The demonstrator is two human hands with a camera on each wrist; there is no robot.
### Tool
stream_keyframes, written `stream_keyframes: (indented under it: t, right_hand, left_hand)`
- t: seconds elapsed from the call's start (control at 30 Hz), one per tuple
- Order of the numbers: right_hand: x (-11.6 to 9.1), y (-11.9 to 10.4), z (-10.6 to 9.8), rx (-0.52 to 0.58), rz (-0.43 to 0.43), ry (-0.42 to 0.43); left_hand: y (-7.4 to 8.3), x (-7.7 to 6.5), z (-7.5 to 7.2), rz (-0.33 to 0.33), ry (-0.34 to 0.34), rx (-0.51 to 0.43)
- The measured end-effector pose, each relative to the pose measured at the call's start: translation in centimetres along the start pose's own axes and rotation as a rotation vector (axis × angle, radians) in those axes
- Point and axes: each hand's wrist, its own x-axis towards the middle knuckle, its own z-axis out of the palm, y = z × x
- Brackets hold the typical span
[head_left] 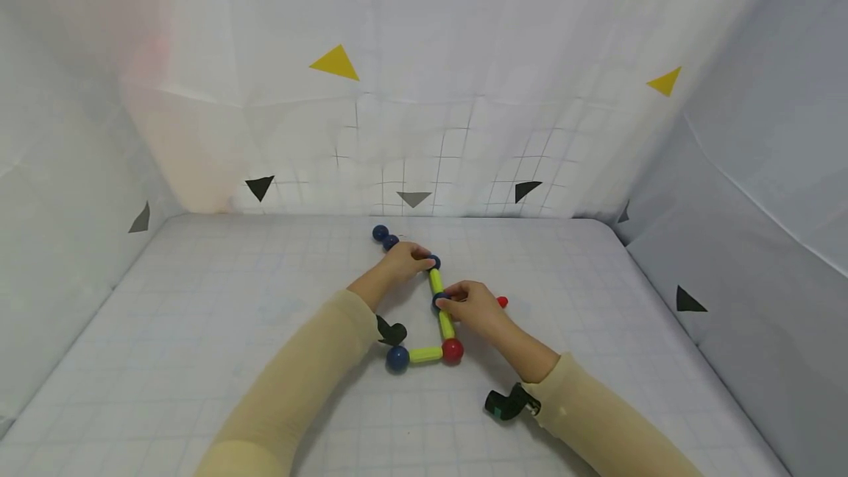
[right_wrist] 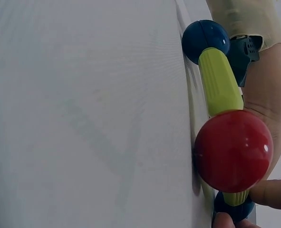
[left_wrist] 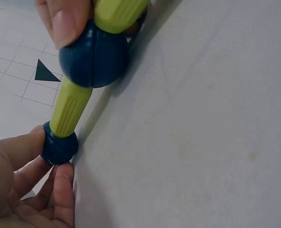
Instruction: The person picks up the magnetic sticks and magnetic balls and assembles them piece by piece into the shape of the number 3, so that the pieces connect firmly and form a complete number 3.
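A chain of yellow-green rods and balls lies on the white table. My left hand (head_left: 403,262) pinches the blue ball (left_wrist: 59,148) at its far end between thumb and fingers. One rod nearer, the middle blue ball (left_wrist: 93,59) is gripped by the thumb and fingertips of my right hand (head_left: 473,306). From there a second rod (head_left: 447,326) runs to a large red ball (right_wrist: 234,151). A third rod (head_left: 425,355) turns left from the red ball to another blue ball (head_left: 397,359), below my left wrist.
Two blue balls (head_left: 380,232) sit near the table's back edge, beyond my left hand. A small red piece (head_left: 503,302) shows past my right hand, partly hidden by it. White sheets with yellow and dark triangles wall the table (head_left: 165,359) at the back and sides.
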Motion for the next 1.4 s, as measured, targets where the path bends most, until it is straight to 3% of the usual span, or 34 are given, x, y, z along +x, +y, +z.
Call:
stream_keyframes:
  t: [0.47, 0.77, 1.17, 1.4]
  right_hand:
    - [0.1, 0.3, 0.1, -0.014, 0.011, 0.008]
    - [0.1, 0.1, 0.0, 0.009, 0.044, 0.012]
    - [0.6, 0.1, -0.1, 0.034, 0.079, 0.016]
    - [0.7, 0.2, 0.0, 0.055, 0.076, 0.023]
  left_hand:
    - [-0.2, -0.2, 0.1, 0.004, 0.022, -0.032]
    - [-0.1, -1.4, -1.6, 0.029, -0.012, -0.045]
    - [-1.5, -3.6, -3.2, 0.112, 0.090, -0.011]
    - [-2.6, -5.6, -4.1, 0.109, 0.151, -0.020]
